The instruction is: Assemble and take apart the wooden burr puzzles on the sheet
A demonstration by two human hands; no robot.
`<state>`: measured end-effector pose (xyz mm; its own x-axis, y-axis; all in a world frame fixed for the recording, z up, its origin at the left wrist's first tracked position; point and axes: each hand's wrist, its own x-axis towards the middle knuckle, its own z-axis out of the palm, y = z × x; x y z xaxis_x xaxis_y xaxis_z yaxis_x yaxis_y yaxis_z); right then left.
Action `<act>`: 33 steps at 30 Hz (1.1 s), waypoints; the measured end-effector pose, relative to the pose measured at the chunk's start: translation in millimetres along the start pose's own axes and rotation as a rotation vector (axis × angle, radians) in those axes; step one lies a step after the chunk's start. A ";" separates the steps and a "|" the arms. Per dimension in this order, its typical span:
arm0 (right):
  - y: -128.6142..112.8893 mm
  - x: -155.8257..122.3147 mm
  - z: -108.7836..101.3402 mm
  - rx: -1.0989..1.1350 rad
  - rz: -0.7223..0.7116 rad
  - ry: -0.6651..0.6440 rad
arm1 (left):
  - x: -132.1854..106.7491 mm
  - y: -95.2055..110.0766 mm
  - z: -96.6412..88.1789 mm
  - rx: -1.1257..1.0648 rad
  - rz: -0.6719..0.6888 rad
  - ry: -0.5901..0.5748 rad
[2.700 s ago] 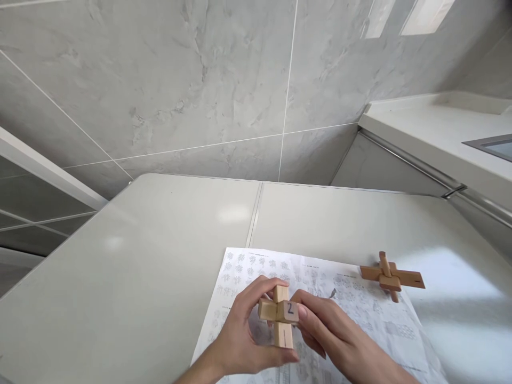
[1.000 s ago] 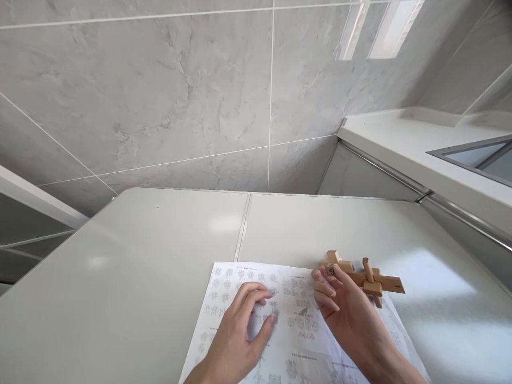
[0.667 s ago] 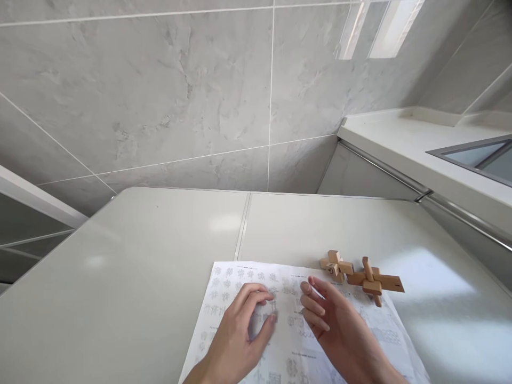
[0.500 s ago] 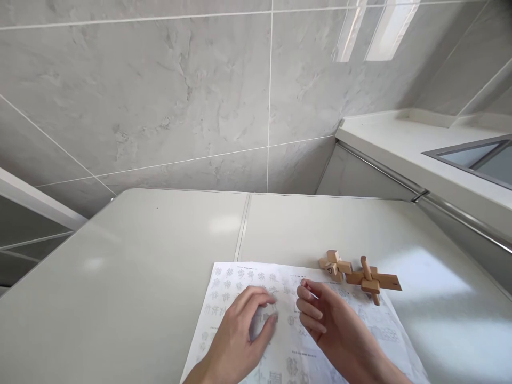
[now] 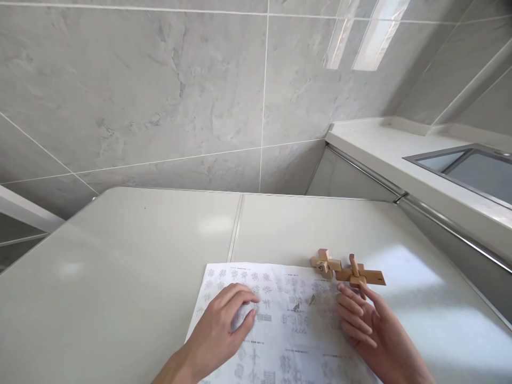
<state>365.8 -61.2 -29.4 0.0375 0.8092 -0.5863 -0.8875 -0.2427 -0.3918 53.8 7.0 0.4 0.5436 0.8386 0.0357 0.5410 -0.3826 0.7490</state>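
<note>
A white printed sheet (image 5: 276, 328) with rows of small puzzle drawings lies on the table. My left hand (image 5: 220, 322) rests over its left part, fingers curved and parted from the thumb, holding nothing. At the sheet's top right edge sit two interlocking wooden puzzles: a light cube-like burr (image 5: 326, 264) and, beside it, a browner cross-shaped puzzle (image 5: 370, 276) with a flat bar. My right hand (image 5: 374, 328) is palm up, just below the brown puzzle. Its thumb overlaps the puzzle's lower peg; whether they touch I cannot tell. The fingers are apart from the thumb with nothing between them.
The pale table (image 5: 132, 277) has a seam running across it and a rounded far left corner. Behind it stands a grey tiled wall (image 5: 160, 96). At the right, a white counter (image 5: 368, 138) with an inset sink (image 5: 476, 170) stands above the table.
My right hand has moved right, from over the sheet to the brown puzzle, and its fingers have opened from a looser curl. My left hand keeps its pose. The view has shifted slightly.
</note>
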 end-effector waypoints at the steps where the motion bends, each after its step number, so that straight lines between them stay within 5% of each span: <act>1: -1.6 0.9 0.4 0.047 -0.001 -0.001 | -0.2 -1.0 0.4 -0.004 -0.002 0.009; 14: -19.3 10.0 3.8 0.279 -0.026 -0.144 | -3.1 -0.7 0.3 0.000 0.000 -0.016; 19: -11.0 7.9 -0.4 -0.038 -0.136 -0.114 | -4.1 -1.5 0.6 -0.011 -0.015 -0.044; 26: 7.3 -2.3 7.6 -0.525 -0.534 0.021 | -4.7 2.6 0.0 -0.041 0.010 -0.020; 33: 56.1 0.5 10.3 -1.102 -0.593 -0.175 | -11.3 4.9 -1.5 -0.209 -0.103 -0.038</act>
<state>311.3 -68.9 -44.3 0.1620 0.9855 -0.0497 0.1004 -0.0665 -0.9927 49.4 -3.8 4.7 0.5182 0.8523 -0.0703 0.4525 -0.2035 0.8683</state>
